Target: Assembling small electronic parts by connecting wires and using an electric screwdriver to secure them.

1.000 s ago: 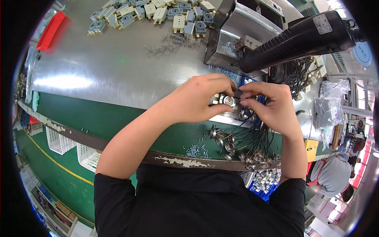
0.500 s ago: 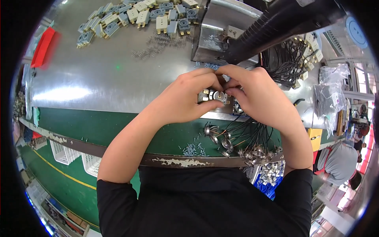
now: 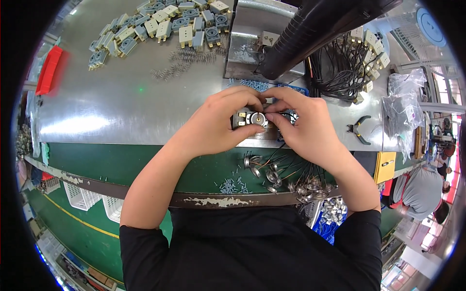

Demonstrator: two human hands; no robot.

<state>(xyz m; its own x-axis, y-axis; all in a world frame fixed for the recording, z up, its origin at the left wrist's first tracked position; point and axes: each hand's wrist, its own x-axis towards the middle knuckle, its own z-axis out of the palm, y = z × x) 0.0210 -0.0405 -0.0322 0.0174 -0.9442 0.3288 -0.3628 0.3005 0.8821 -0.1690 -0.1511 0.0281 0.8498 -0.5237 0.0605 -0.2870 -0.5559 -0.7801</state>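
My left hand [image 3: 213, 120] grips a small switch-like part with a round metal disc [image 3: 257, 119] and brass terminals, thumb below and fingers above. At the part's right edge, my right hand [image 3: 310, 127] has its thumb and index finger pinched together. What lies between those fingertips is too small to make out. Both hands meet just above the near edge of the metal tabletop [image 3: 121, 106]. Black wires run beneath the right hand to several round metal parts [image 3: 310, 186] on the green strip in front of me.
Grey and cream housings [image 3: 165, 24] and loose springs [image 3: 189, 60] lie at the back left. A black machine arm [image 3: 310, 36] slants overhead. Blue screws [image 3: 252, 85] sit behind my hands, more screws [image 3: 233, 186] in front. Pliers [image 3: 359, 130] and a black cable bundle [image 3: 335, 72] are right.
The view has shifted a little, so the pliers show fully beside my right arm. Both hands stay together at the part, with the disc turned slightly more into view.
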